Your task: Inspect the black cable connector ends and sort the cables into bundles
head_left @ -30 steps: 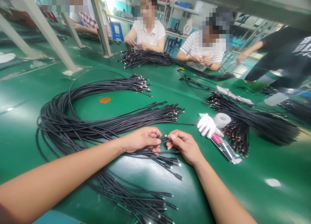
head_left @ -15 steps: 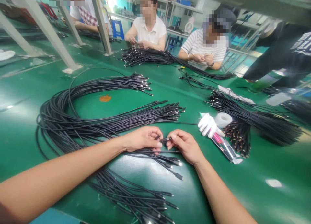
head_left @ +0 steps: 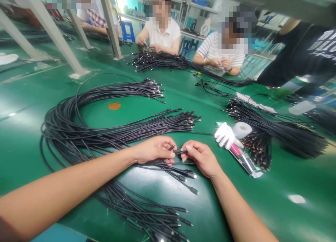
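My left hand (head_left: pixel 157 151) is closed, with the black connector of a cable (head_left: pixel 178 152) between thumb and fingers. A second dark cable end shows just above that thumb. The connector's short silver plug points right, toward my right hand (head_left: pixel 198 153). That hand pinches a small black piece (head_left: pixel 185 151) right at the plug's tip; its exact kind is too small to tell. Beneath both hands, several black cables with connectors (head_left: pixel 193 175) lie on the green table (head_left: pixel 204 207). A large curved bundle of black cables (head_left: pixel 60 119) lies left of and behind my hands.
Right of my right hand lie a white glove (head_left: pixel 224 134), a tape roll (head_left: pixel 242 130), a pink and silver tool (head_left: pixel 240 154) and another cable bundle (head_left: pixel 283 130). Loose cable ends (head_left: pixel 168 217) lie in front. Across the table, co-workers sit handling cables (head_left: pixel 160 61); metal posts (head_left: pixel 111 28) stand at the left.
The connector is turned slightly and more of its silver plug shows between my hands. Both hands keep nearly the same place. At the far right, the person in black has shifted a little.
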`<state>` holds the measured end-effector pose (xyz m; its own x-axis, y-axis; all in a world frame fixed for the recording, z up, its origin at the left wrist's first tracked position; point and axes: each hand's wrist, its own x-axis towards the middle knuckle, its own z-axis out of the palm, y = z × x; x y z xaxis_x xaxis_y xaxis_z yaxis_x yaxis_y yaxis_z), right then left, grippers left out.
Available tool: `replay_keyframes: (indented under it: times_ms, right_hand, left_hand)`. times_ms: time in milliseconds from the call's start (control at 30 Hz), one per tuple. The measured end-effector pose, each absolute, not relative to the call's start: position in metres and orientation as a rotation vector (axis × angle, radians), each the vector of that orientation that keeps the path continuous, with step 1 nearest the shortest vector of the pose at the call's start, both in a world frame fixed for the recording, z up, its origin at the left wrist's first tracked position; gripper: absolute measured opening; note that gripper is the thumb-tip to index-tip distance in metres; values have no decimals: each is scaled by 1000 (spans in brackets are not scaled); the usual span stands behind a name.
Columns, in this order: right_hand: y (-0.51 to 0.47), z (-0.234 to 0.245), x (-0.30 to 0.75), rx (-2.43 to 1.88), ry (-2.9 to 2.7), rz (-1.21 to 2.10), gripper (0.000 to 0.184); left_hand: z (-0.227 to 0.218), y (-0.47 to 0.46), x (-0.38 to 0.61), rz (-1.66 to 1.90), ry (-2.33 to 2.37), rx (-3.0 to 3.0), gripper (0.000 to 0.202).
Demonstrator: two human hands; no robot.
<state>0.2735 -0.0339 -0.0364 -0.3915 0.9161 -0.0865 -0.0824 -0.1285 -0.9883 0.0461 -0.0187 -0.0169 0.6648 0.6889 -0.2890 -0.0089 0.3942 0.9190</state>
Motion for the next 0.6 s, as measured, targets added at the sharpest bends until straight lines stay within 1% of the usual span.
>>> replay_keyframes:
  times_ms: [100, 233, 367, 500, 600]
  right_hand:
    - [-34, -37, 275, -953, -1376, 1607, 23]
    - [-35, -34, 274, -888, -1424, 1597, 28]
    - [-39, -30, 270, -992, -1426, 1604, 22]
    - [-41, -28, 266, -1087, -1550, 1524, 32]
    - [-43, -28, 264, -1123, -1605, 1443, 27]
  left_hand:
    - [-18, -18, 45, 501, 715, 1076, 34]
    - [-18, -16, 44, 520, 701, 1082, 35]
    - [-17, -17, 44, 518, 681, 1072, 36]
    - [-17, -19, 45, 516, 676, 1090, 35]
    - [-18, -19, 45, 503, 685, 1093, 34]
